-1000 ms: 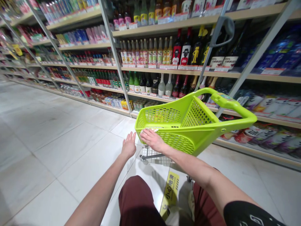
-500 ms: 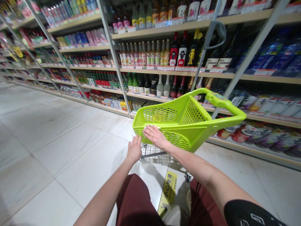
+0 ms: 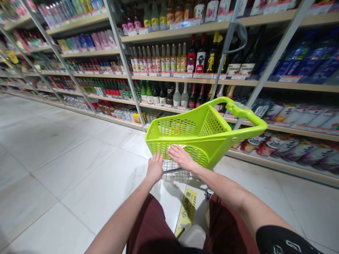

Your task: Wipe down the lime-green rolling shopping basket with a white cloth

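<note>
A lime green shopping cart [image 3: 217,144] with perforated sides stands in front of me, its handle toward the right. My right hand [image 3: 181,157] lies flat against the cart's near side and presses a small white cloth or tissue [image 3: 173,147] to it; only the cloth's edge shows above the fingers. Beside it, at the cart's lower left corner, my left hand [image 3: 155,167] is held with fingers spread and nothing in it. Whether its fingertips touch the cart is hard to tell.
Long shelves [image 3: 156,78] with bottles and packs run behind the cart. A grey hooked pole [image 3: 225,47] rises before them. On the tiled floor below the cart is a yellow sign [image 3: 187,208], near my knees and a pale object [image 3: 194,235].
My right hand has slid right and slightly down along the cart's side with the white cloth. My left hand has shifted a little to the right. The view has moved slightly.
</note>
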Action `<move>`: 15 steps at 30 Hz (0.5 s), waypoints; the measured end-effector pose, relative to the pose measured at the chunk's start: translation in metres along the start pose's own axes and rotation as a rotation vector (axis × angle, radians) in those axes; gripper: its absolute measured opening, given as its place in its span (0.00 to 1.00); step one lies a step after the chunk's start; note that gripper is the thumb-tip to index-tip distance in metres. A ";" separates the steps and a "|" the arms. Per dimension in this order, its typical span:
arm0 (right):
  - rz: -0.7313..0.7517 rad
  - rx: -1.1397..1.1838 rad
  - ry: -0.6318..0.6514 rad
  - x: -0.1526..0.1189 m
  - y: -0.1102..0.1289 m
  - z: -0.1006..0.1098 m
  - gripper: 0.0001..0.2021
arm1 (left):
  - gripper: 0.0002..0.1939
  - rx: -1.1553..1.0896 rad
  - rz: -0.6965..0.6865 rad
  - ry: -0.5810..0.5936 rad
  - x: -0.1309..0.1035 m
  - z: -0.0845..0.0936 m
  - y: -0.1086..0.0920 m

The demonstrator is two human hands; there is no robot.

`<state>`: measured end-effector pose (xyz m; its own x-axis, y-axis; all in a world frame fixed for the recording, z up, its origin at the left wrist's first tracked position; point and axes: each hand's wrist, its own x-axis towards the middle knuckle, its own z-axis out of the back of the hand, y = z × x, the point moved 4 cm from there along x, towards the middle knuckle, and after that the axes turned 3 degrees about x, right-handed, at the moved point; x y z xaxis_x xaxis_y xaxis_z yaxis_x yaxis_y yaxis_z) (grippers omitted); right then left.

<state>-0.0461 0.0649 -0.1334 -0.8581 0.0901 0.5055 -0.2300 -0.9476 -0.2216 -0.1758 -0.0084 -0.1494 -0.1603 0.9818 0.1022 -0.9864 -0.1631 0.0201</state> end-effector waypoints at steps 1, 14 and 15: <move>-0.017 -0.008 -0.023 0.007 -0.005 0.006 0.18 | 0.34 0.001 0.002 -0.015 0.002 0.003 -0.003; -0.074 -0.007 0.106 -0.070 0.001 -0.006 0.17 | 0.35 0.027 -0.105 0.003 0.000 -0.001 -0.047; -0.056 -0.009 0.063 -0.060 -0.002 0.006 0.18 | 0.35 0.031 -0.090 -0.018 0.004 0.002 -0.048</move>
<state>0.0089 0.0600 -0.1581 -0.8707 0.1624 0.4642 -0.2826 -0.9377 -0.2020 -0.1291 0.0029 -0.1478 -0.0704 0.9907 0.1163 -0.9951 -0.0779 0.0610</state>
